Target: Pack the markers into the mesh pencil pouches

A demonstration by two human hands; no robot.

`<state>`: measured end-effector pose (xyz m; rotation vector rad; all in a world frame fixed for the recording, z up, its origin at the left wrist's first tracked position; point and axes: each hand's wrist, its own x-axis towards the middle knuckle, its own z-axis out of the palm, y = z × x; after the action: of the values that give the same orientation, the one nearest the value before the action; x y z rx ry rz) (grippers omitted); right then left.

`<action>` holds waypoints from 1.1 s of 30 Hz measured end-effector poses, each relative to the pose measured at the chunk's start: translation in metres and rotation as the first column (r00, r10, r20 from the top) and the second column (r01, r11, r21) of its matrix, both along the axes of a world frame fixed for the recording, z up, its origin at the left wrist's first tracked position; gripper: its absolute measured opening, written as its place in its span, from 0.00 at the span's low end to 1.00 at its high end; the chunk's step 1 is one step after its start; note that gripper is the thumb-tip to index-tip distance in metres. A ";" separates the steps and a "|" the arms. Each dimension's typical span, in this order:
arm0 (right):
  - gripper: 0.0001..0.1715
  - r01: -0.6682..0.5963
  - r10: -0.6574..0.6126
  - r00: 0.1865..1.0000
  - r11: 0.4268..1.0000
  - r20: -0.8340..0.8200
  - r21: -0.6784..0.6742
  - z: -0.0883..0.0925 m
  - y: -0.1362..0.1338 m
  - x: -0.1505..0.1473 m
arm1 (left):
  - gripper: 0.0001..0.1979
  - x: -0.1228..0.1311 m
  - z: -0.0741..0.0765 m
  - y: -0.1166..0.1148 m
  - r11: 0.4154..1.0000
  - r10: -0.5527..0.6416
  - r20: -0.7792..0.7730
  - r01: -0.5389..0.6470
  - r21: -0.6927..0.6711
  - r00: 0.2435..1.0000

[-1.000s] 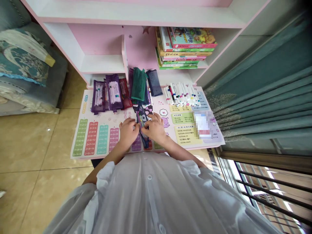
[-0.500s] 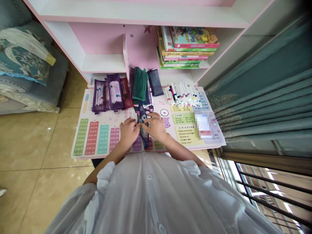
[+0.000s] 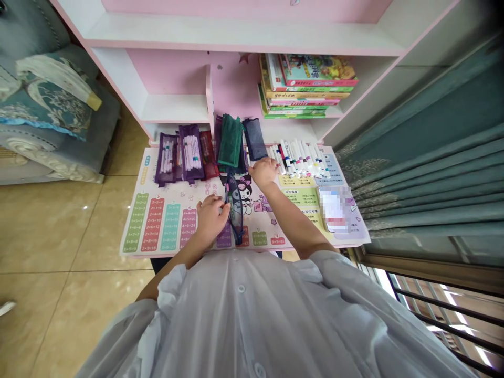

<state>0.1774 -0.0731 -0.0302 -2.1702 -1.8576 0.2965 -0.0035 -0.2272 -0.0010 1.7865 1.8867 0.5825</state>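
A navy mesh pencil pouch [image 3: 235, 210] lies lengthwise on the desk in front of me, its opening parted a little and something greenish inside its left side. At its left edge is my left hand [image 3: 211, 216], thumb and curled fingers closed on the mesh. My right hand [image 3: 264, 172] is away from the pouch, palm down with fingers apart and nothing seen in it, just left of a row of white markers [image 3: 301, 159] with coloured bands. Its fingertips are partly hidden.
Filled purple pouches [image 3: 191, 153] and a red pouch [image 3: 209, 155] lie at the back left. A green pouch [image 3: 230, 140] and a flat navy pouch [image 3: 255, 139] are behind the middle. Books [image 3: 307, 92] sit on the shelf; a blurred-out phone-like object [image 3: 334, 209] lies right.
My right hand has let go of the pouch and moved away, toward the markers. My left hand stays at the pouch's left edge. The view has shifted slightly.
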 end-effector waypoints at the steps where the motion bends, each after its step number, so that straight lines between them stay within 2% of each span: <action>1: 0.19 -0.003 0.003 1.000 1.000 0.008 -0.012 0.000 0.002 -0.001 | 0.12 0.000 0.000 0.000 1.000 0.003 -0.001 -0.003 -0.001 1.000; 9: 0.27 -0.011 0.024 0.994 0.992 0.108 -0.128 -0.001 0.003 0.000 | 0.12 -0.002 0.000 0.001 1.000 -0.006 0.001 0.006 -0.007 1.000; 13: 0.27 -0.018 0.039 0.992 0.986 0.124 -0.167 -0.001 -0.005 0.004 | 0.12 -0.001 0.001 0.001 1.000 -0.004 -0.003 0.004 -0.011 1.000; 22: 0.08 0.014 0.001 0.986 0.996 -0.169 0.087 0.010 -0.059 0.015 | 0.11 0.001 0.003 0.003 1.000 0.009 0.010 -0.009 -0.017 1.000; 28: 0.07 0.008 0.048 0.954 0.982 -0.295 0.187 0.028 -0.089 0.013 | 0.10 0.002 0.001 0.003 1.000 0.009 0.017 -0.008 -0.010 1.000; 33: 0.08 -0.068 0.158 0.917 0.967 -0.367 0.246 0.041 -0.120 0.003 | 0.11 0.001 -0.001 0.003 1.000 0.017 0.024 -0.018 0.013 1.000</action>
<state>0.1807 -0.1930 0.0108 -1.7090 -1.7001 0.4702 -0.0023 -0.2243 -0.0023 1.7652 1.8883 0.6218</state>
